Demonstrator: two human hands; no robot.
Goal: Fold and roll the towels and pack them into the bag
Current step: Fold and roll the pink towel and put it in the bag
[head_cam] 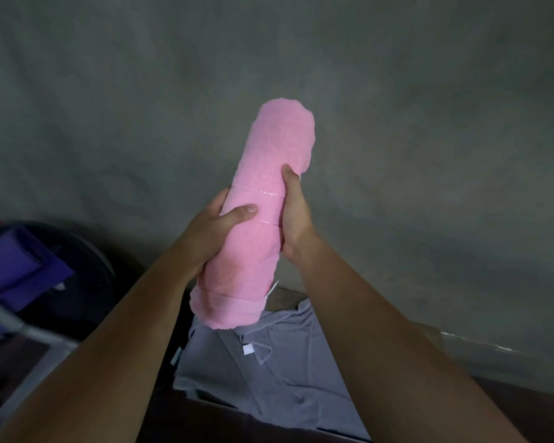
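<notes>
1. I hold the pink towel (263, 206), rolled into a tight cylinder, up in the air in front of me, tilted with its far end higher.
2. My left hand (215, 228) wraps its lower middle from the left, thumb across the front; my right hand (293, 215) clamps the opposite side, thumb pointing up the roll.
3. The rolling looks finished, so I judge this is the packing step.
4. To my lower left is a dark round opening, probably the bag (93, 260), with a purple rolled towel (16, 266) at it.
5. A grey cloth (269, 362) lies spread below my arms.
6. Next I should swing the roll left, keeping it squeezed so it does not unwind.
</notes>
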